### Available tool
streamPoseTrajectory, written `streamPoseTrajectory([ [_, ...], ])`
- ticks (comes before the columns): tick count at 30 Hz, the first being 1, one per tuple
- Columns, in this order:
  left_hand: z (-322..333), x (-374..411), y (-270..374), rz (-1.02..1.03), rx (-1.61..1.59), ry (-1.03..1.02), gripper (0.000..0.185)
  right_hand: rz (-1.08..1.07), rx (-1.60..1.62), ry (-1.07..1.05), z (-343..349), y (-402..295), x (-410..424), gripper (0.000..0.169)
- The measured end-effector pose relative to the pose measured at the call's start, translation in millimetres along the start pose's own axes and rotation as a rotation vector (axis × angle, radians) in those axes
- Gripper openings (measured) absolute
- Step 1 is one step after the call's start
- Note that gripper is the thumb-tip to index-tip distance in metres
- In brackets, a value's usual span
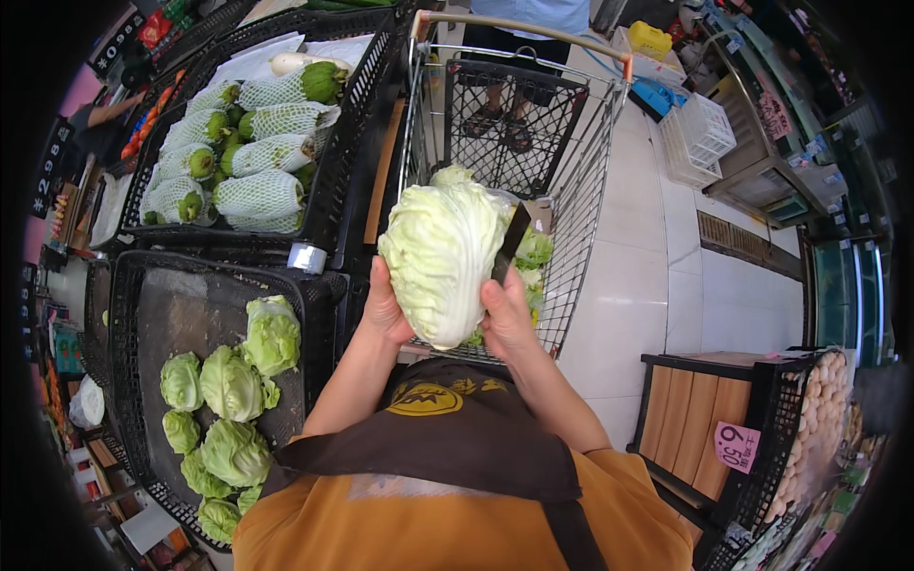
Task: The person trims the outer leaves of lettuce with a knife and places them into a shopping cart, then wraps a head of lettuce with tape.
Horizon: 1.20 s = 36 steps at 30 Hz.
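Between both hands, above the near end of a wire shopping cart [589, 235], is a pale green napa cabbage [446, 257]. My left hand [388, 307] presses against its left side. On the right side, my right hand [507, 310] supports the cabbage and also holds a dark-bladed knife [513, 239], its blade pointing up and away beside the leaves. Loose green leaves [534, 250] lie in the cart below, partly hidden by the cabbage and my right hand.
To the left, a black crate [314, 342] holds several lettuce heads [232, 385]; beyond it stands a crate of net-wrapped green vegetables [268, 153]. A person [528, 50] stands at the cart's far end. Eggs [814, 421] fill a rack at the right, and white baskets [696, 139] sit farther back.
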<state>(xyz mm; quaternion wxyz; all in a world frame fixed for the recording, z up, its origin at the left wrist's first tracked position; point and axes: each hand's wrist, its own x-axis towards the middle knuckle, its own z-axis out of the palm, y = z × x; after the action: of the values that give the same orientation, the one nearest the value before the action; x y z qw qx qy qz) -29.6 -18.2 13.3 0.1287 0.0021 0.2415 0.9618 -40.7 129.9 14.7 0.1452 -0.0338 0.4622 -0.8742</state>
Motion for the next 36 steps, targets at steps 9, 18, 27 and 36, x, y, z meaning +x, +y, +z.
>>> streamPoseTrajectory([
  [9,-17.7,4.1,4.5,-0.012,0.192,-0.081,0.111,0.019,-0.199,0.064,-8.7,-41.4,12.3,0.031],
  [18,-25.2,4.3,16.9,-0.038,0.349,0.022,0.107,-0.720,-1.062,0.144,-25.7,-41.3,34.4,0.025],
  [27,-46.7,-4.3,9.8,-0.120,0.014,0.080,0.090,0.021,0.334,0.020,-40.9,-51.5,29.9,0.034],
  [36,-40.5,5.1,-9.4,-0.281,-0.136,0.109,0.079,0.063,-0.871,-0.312,-42.4,-43.5,60.0,0.051],
])
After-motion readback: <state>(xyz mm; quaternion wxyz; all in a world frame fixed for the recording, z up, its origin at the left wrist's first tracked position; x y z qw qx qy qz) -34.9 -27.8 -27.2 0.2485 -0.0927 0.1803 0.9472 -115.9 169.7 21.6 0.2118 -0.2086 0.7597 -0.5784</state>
